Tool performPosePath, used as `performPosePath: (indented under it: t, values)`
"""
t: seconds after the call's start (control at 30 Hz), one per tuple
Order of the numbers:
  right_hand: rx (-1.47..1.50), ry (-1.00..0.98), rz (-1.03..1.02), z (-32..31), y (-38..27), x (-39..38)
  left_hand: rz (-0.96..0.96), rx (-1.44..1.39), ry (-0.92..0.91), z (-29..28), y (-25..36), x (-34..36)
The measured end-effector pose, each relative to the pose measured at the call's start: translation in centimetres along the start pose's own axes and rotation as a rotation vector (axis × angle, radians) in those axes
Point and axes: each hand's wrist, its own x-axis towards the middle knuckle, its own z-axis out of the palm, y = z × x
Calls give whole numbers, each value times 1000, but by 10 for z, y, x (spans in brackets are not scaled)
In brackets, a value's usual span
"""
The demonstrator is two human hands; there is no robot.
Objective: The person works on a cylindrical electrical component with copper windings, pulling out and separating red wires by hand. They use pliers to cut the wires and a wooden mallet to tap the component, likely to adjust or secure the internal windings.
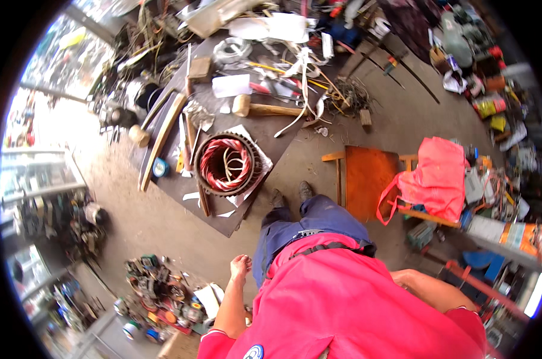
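Head view: bare left hand loosely curled, contents indiscernible; right hand hidden, its state indeterminable; ribbed, red-coil-lined metal cylinder open-end-up on flat dark tabletop, presumably for interior access.

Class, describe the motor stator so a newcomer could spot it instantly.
Find the dark worktable left of the wooden chair. Toward its near corner, the motor stator sits partly over white paper. Unlike its neighbours, it is a ring lined with red windings.

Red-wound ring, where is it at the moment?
Head view, left of centre: the red-wound ring sits on the dark table near its closest corner, white paper showing at its right and a wooden mallet beyond it.
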Motion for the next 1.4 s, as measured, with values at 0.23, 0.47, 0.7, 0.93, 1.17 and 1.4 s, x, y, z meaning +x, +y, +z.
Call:
performPosePath:
  t: [0.23,0.47,0.7,0.93,1.17,1.4]
  values:
    - [-177,234,59,-19,-57,-37,-95,-63,105,20,-46,-10]
    - [-1031,750,-197,-142,-157,-46,-142,-212,75,80,-95,15]
    - [-1403,882,-130,-125,-392,-19,54,266,77,239,-173,57]
    - [-1877,896,-59,-127,-435,18,-23,-45,-11,457,-214,79]
    - [-1823,913,-373,-251,-430,62,-2,-90,-110,532,-177,83]
    - [-1723,905,-434,-241,-409,76,4,-76,-172,530,-193,98]
